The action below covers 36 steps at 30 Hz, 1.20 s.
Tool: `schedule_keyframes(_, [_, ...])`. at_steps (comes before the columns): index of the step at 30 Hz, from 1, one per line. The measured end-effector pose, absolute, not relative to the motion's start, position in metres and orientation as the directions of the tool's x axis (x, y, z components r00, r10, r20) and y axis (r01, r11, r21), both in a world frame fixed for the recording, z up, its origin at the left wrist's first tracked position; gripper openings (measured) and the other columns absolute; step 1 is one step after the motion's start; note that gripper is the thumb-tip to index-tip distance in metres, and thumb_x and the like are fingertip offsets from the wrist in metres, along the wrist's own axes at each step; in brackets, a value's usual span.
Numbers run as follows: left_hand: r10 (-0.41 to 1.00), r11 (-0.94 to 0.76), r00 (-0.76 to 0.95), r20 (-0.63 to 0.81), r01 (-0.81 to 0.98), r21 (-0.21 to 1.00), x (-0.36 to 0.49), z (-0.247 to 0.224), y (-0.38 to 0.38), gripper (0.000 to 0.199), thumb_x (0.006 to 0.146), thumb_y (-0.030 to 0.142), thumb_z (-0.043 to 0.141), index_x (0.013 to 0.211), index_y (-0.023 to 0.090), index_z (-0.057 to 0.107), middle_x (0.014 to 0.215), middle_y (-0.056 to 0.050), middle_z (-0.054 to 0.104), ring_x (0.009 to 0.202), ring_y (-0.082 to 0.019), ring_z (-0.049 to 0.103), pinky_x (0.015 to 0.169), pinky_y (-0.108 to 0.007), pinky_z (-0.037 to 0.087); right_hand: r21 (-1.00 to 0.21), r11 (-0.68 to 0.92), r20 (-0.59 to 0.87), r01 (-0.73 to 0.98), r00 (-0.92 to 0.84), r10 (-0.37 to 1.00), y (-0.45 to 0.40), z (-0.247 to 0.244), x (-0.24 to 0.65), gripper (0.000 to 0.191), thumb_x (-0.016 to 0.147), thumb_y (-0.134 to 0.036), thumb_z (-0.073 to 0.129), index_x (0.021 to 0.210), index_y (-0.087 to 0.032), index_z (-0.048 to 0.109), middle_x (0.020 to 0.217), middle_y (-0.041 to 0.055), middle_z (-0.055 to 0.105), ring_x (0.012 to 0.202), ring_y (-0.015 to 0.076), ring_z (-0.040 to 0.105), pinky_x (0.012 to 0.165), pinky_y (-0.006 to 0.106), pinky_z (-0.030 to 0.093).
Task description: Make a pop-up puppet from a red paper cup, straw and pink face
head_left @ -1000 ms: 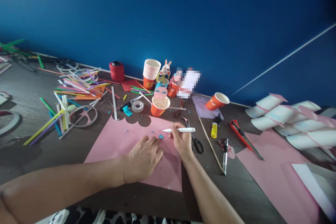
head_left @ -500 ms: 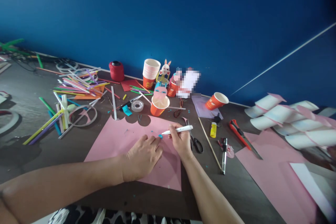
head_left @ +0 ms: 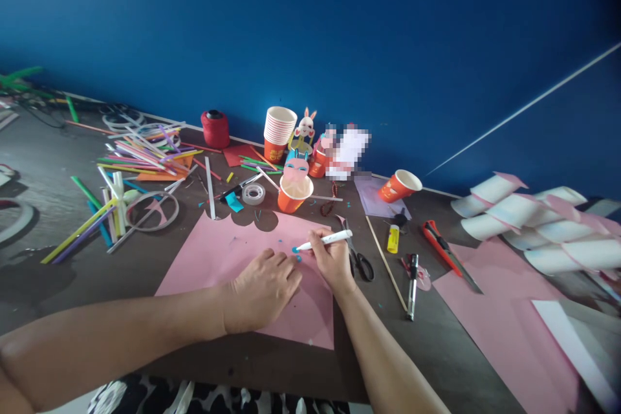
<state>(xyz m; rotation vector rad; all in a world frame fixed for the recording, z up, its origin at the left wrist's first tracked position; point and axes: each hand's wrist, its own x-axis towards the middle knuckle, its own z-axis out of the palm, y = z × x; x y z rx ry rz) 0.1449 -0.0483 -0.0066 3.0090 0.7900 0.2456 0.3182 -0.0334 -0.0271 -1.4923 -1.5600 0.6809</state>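
A pink sheet (head_left: 204,259) with scalloped cuts along its far edge lies on the dark table. My left hand (head_left: 264,288) rests on it, fingers bent together; whatever is under the fingers is hidden. Pinched in my right hand (head_left: 330,262) is a white marker (head_left: 330,239), its tip slanting down to the left at a small blue piece (head_left: 295,250). A second blue piece (head_left: 299,259) lies beside my left fingertips. Black-handled scissors (head_left: 363,265) lie just right of my right hand, partly covered by it. Beyond the sheet stands an orange cup (head_left: 292,200) with a pink animal face.
Colourful straws (head_left: 138,158) and tape rolls spread at the left. Stacked cups (head_left: 279,132) and red thread (head_left: 215,129) stand near the wall. Rightward lie a wooden stick (head_left: 385,262), a pen (head_left: 412,288), a red cutter (head_left: 442,249) and rolled paper tubes (head_left: 504,215).
The marker tip has shifted slightly left with my right hand. Two separate blue pieces now show near the tip, where one showed before. My left hand has barely moved.
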Motion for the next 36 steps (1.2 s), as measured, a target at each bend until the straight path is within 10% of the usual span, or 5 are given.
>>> schedule_keyframes(36, [0.498,-0.864,0.864,0.08,0.502,-0.045,0.1436,-0.0075,-0.0408,0.026,0.078,0.019,0.041,0.101,0.015,0.053,0.112,-0.011,0.053,0.09,-0.024,0.048,0.08,-0.039,0.032,-0.76,0.127,0.209,0.637,0.055,0.976,-0.0313,-0.0317,0.3182,0.025,0.081,-0.036,0.048,0.066,-0.017,0.056,0.055,0.0014,0.059,0.051,0.0139,0.056,0.049,0.02,0.039])
